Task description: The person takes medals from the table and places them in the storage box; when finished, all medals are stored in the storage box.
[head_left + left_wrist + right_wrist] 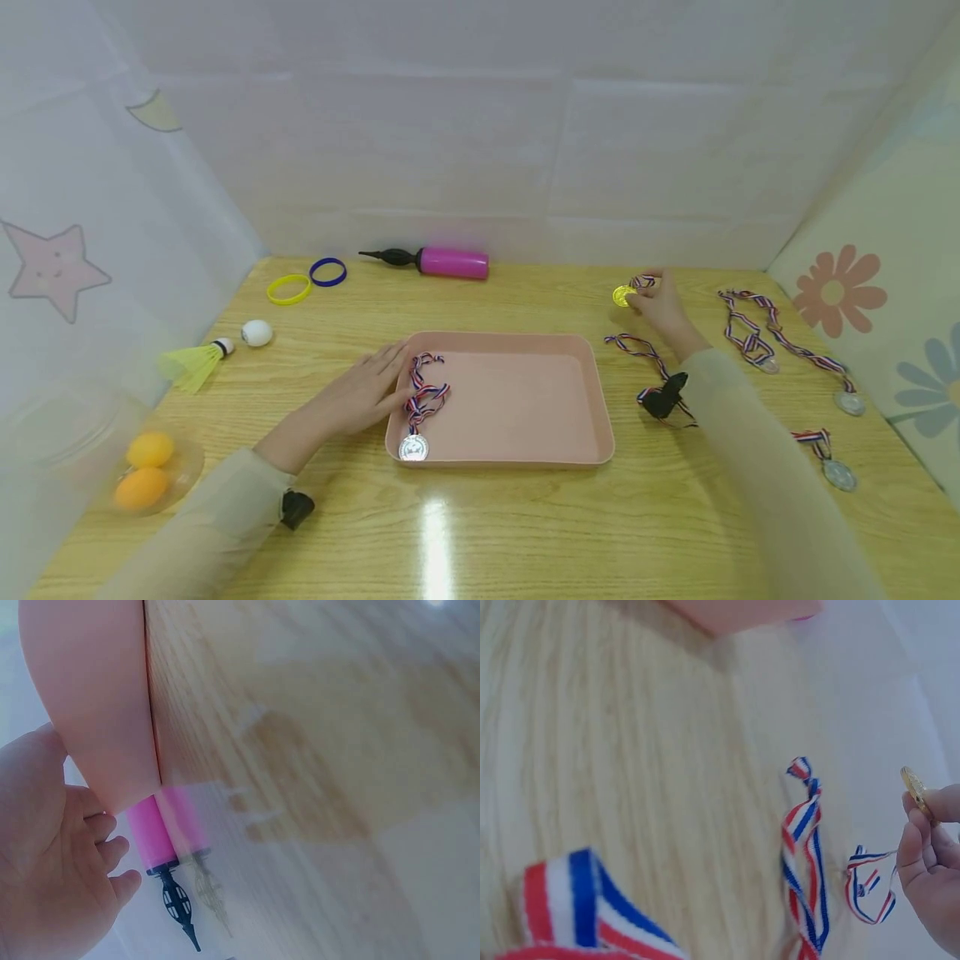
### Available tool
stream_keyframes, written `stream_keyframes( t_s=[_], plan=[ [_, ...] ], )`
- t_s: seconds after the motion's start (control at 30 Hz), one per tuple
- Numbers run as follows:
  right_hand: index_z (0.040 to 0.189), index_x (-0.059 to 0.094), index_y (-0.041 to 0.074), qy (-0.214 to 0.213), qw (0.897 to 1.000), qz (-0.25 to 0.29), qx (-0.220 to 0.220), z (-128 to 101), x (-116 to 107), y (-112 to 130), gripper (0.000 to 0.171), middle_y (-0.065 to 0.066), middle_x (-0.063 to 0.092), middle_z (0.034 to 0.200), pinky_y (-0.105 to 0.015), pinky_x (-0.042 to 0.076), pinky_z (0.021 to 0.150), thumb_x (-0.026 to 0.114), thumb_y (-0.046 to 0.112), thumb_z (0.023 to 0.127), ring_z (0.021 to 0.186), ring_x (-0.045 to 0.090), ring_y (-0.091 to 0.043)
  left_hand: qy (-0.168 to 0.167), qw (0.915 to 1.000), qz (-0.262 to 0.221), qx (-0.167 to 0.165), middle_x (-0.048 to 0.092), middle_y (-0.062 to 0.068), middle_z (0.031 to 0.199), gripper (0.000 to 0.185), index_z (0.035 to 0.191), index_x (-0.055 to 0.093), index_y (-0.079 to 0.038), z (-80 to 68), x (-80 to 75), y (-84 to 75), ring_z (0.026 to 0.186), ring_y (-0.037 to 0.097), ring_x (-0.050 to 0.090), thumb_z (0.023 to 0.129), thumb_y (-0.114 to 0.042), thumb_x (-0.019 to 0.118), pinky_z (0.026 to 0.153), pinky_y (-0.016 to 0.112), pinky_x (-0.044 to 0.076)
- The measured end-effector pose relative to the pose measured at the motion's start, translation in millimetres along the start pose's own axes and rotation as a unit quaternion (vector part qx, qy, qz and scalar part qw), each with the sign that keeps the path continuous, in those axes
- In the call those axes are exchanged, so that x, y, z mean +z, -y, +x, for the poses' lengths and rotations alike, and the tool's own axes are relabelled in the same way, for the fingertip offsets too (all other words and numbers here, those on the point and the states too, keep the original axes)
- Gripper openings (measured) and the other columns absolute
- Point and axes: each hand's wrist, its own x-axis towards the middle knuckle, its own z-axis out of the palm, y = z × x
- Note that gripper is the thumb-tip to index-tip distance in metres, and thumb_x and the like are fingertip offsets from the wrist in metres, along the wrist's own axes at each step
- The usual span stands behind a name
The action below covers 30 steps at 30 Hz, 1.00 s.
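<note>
My right hand [663,312] pinches a gold medal [622,296] between thumb and fingers above the back right of the table. Its striped ribbon [870,889] dangles beside the hand in the right wrist view. My left hand [367,390] rests on the left rim of a pink tray [525,454], fingers fairly straight, thumb reaching over the edge. Inside the tray, along its left side, lies a silver medal [413,447] with a red, white and blue ribbon [426,396]. Below the right hand another striped ribbon [637,343] lies on the wood, partly hidden by the wrist.
Silver medals [850,403] with ribbons lie at the right. A pink pump [453,262] lies along the back, with yellow [288,289] and blue [327,272] wristbands to its left. A shuttlecock [195,362], a white ball [257,332] and a clear container of orange balls [141,487] are leftmost.
</note>
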Motion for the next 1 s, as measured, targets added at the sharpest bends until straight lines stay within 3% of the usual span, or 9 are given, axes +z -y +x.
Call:
stream_keyframes(
  t_s=[0.1,0.27,0.43,0.53,0.67,1.0],
  plan=[
    [0.133,0.014,-0.003,-0.014,0.999,0.032,0.008,-5,-3,8,0.051,-0.021,0.044,0.113,-0.022,0.05,0.073,0.047,0.006,0.095,0.074,0.054,-0.005,0.0,1.0,-0.001,-0.001,0.015,0.024,0.148,0.065,0.144,0.015,0.007,0.1,-0.5,-0.4,0.134,0.039,0.015,0.098,-0.032,0.042,0.106,0.053,0.016],
    [0.136,0.011,-0.002,-0.017,0.999,0.047,-0.001,-12,-9,21,0.046,-0.024,0.041,0.119,-0.017,0.047,0.073,0.036,0.012,0.1,0.083,0.051,-0.009,0.001,1.0,0.0,-0.001,0.015,0.024,0.148,0.065,0.144,0.015,0.006,0.0,-1.0,-0.8,0.134,0.039,0.015,0.099,-0.032,0.042,0.107,0.053,0.016],
    [0.135,0.013,0.001,-0.037,0.997,0.06,-0.015,-17,-18,30,0.048,-0.017,0.048,0.106,-0.015,0.047,0.065,0.041,0.013,0.098,0.074,0.053,-0.006,-0.004,1.0,0.0,0.002,0.015,0.024,0.148,0.065,0.144,0.016,0.007,-0.2,-1.2,-1.5,0.134,0.04,0.016,0.098,-0.031,0.043,0.106,0.053,0.017],
    [0.126,0.024,0.005,-0.046,0.996,0.069,-0.021,-20,-24,35,0.037,-0.013,0.049,0.1,-0.015,0.047,0.063,0.045,0.014,0.097,0.071,0.054,-0.004,-0.005,1.0,0.001,0.003,0.016,0.024,0.148,0.065,0.143,0.016,0.007,-0.1,-1.4,-2.3,0.134,0.04,0.016,0.098,-0.031,0.043,0.106,0.053,0.017],
    [0.116,0.038,0.012,-0.033,0.996,0.082,-0.026,-24,-34,40,0.021,-0.009,0.049,0.105,-0.015,0.046,0.066,0.046,0.017,0.097,0.079,0.052,-0.007,-0.005,1.0,0.003,0.002,0.016,0.024,0.148,0.065,0.143,0.017,0.007,0.6,-0.6,-2.1,0.134,0.04,0.016,0.098,-0.031,0.043,0.106,0.053,0.017],
    [0.116,0.053,0.01,-0.018,0.985,0.161,-0.062,-38,-50,64,0.021,-0.002,0.049,0.106,-0.016,0.046,0.073,0.05,0.014,0.095,0.088,0.052,-0.009,-0.011,0.9999,0.007,0.008,0.017,0.024,0.148,0.065,0.144,0.016,0.007,1.1,1.3,0.7,0.134,0.039,0.017,0.099,-0.032,0.041,0.106,0.053,0.017]
  ],
)
